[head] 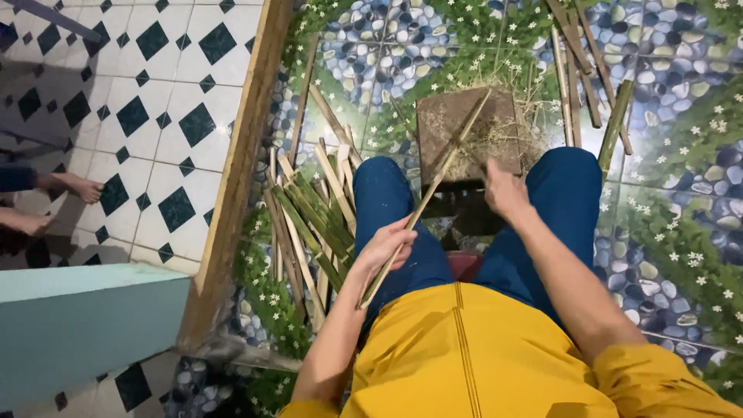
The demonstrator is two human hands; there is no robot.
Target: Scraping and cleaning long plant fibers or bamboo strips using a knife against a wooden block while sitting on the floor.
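The left hand [385,246] is gripping a bamboo strip [433,186] slanting across the wooden block [467,131]; the right hand [505,190] is closing on something I cannot tell; keeping the strip steady on the block seems wise

Both bare forearms are extended forward from yellow sleeves over the knees. The left hand [385,246] is closed, fingers curled in a grip, knuckles turned upward, above the left thigh. The right hand [505,191] is held farther forward between the knees, its back seen uppermost, fingers bent downward and partly hidden
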